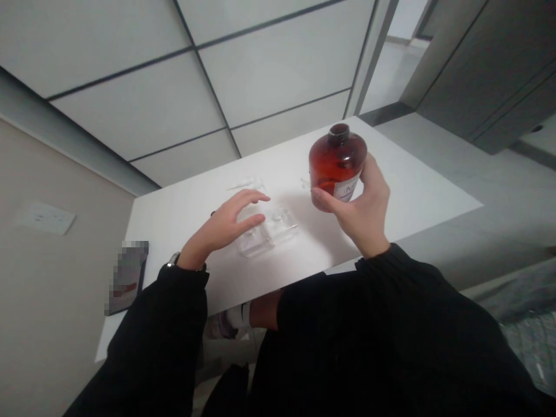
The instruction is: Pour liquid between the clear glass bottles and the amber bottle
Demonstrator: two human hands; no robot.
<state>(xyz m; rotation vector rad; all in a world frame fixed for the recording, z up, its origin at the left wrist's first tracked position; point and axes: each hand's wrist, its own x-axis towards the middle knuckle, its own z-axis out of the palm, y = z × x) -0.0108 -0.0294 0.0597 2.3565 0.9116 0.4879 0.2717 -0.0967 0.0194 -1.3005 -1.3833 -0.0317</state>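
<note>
In the head view my right hand (365, 202) is wrapped round an amber glass reagent bottle (332, 159) and holds it over the right half of the white table. Its mouth has no cap on it, and part of a white label shows beside my thumb. To the left, my left hand (230, 223) has its thumb and fingers apart with nothing between them. Just beyond and below those fingers is a clear, box-like transparent container (280, 223) with a round shape on it. A second clear piece (256, 243) adjoins it, partly behind the hand.
Thin clear items (247, 184) lie on the table (174, 217) behind my left hand. Small pale objects (306, 183) lie left of the bottle. A framed or tablet-like item (128, 278) stands at the left end, near a wall. White panels (278, 52) rise behind the table.
</note>
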